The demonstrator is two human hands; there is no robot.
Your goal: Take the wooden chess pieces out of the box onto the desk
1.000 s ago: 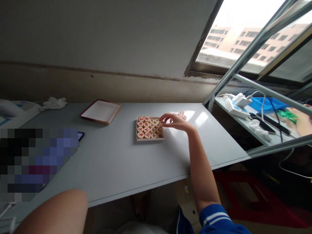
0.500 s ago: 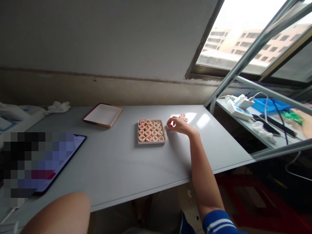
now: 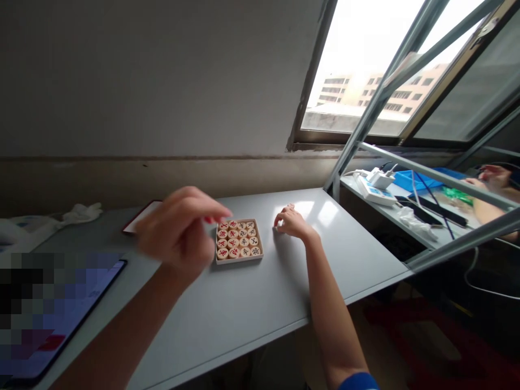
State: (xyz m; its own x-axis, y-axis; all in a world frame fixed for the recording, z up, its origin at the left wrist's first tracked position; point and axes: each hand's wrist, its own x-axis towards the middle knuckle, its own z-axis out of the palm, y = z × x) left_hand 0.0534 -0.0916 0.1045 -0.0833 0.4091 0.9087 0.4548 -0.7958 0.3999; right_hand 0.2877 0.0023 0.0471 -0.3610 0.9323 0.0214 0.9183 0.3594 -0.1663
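A shallow square box [image 3: 239, 262] sits on the grey table, filled with rows of round xiangqi pieces [image 3: 233, 243], red characters on the left and black ones on the right. My left hand [image 3: 179, 227] hangs over the box's left side with bent fingers, smeared by motion; a bit of red shows by its fingertips. To the right of the box, my right hand [image 3: 290, 221] rests low on the tabletop, fingers curled down and closed. Whatever lies under those fingers is hidden. A dark-red-edged lid [image 3: 142, 211] lies behind my left hand, partly covered by it.
A tablet [image 3: 89, 314] with a partly blurred-out screen lies at the left. White plastic bags [image 3: 49, 225] are at the far left. A metal frame post [image 3: 345, 146] borders the right end; beyond it are a power strip [image 3: 376, 189], a blue tray [image 3: 426, 179] and another person's hands [image 3: 493, 176].
My left hand has come up into view over the table. My right hand has shifted slightly back and right, over where small pieces lay. The view has turned right and up.
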